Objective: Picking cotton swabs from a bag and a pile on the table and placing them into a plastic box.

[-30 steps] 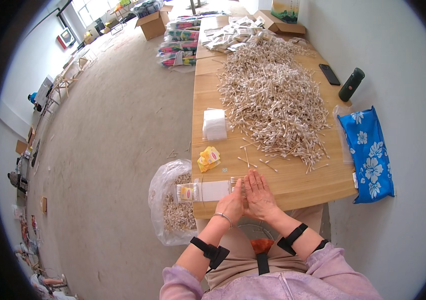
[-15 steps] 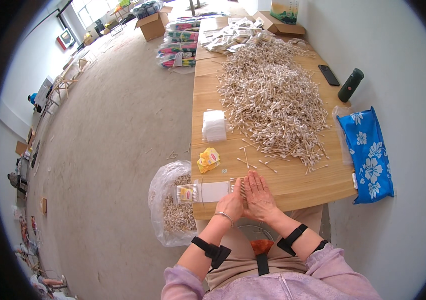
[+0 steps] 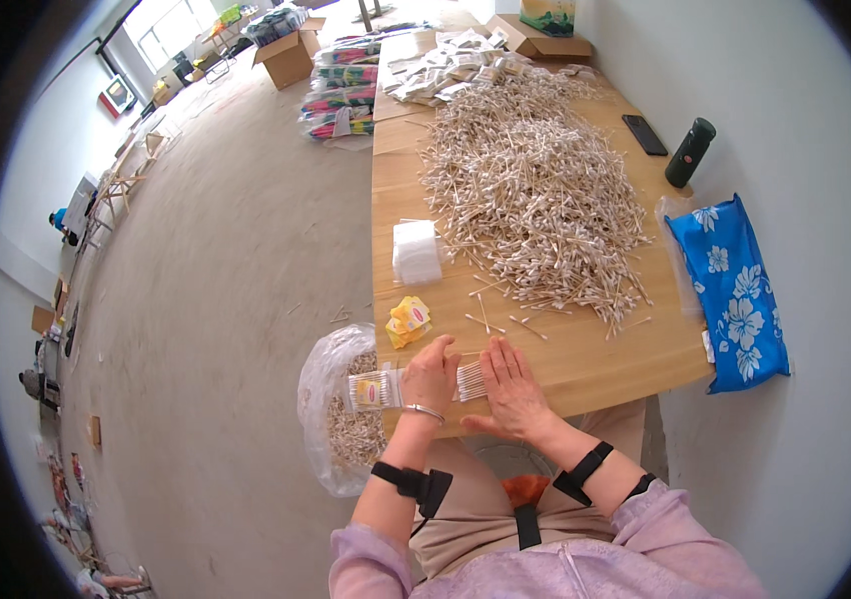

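My left hand (image 3: 429,373) is over the middle of a flat white strip at the table's front edge, fingers loosely bent and thumb apart. What lies under its palm is hidden. Just right of it is a neat row of cotton swabs (image 3: 470,381). Flat beside that row rests my right hand (image 3: 513,387), fingers stretched out, its edge touching the swabs. Left of my left hand, a clear pouch (image 3: 370,389) holding cotton swabs and a yellow card reaches past the table's left edge.
A large heap of loose cotton swabs (image 3: 535,190) covers the table's middle. Yellow cards (image 3: 409,321) and white pouches (image 3: 416,252) lie at left. A phone (image 3: 644,135), dark bottle (image 3: 690,153) and blue flowered pack (image 3: 730,290) line the right. A swab-filled bag (image 3: 331,419) stands below.
My left hand has moved left, away from my right hand and onto the white strip, uncovering the row of swabs. My right hand stays flat at nearly the same place. The view has shifted slightly.
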### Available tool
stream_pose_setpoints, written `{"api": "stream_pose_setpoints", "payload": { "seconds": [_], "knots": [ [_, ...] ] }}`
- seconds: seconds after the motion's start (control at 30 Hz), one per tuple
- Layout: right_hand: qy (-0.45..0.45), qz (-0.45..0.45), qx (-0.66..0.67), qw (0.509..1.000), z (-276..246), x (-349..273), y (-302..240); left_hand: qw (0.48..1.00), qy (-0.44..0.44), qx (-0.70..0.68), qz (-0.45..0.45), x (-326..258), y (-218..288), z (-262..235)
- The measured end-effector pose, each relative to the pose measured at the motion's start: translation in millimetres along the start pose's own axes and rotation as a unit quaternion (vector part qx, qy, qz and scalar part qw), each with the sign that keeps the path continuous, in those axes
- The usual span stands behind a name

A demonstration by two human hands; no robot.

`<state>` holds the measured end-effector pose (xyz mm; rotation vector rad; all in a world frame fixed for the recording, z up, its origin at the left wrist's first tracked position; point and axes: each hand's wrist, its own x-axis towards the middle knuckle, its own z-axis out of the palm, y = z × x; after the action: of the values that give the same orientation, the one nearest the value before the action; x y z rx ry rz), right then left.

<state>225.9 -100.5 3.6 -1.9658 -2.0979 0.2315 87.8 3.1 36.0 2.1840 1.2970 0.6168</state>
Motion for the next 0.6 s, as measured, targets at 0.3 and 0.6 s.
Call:
{"api": "stream_pose_setpoints", "payload": {
  "seconds": [0.3,0.6],
  "knots": [
    [-0.014,0.003,-0.003,1.000,8.4,0.2,-1.6,0.997,0.007,-0.069,0.020,11.9,-27.1,34.1],
    [-0.007,0.017,0.017,1.000,8.0,-1.1,-6.2,0.840,0.088,-0.525,-0.107,-32.5,-40.3,66.8]
  ]
}}
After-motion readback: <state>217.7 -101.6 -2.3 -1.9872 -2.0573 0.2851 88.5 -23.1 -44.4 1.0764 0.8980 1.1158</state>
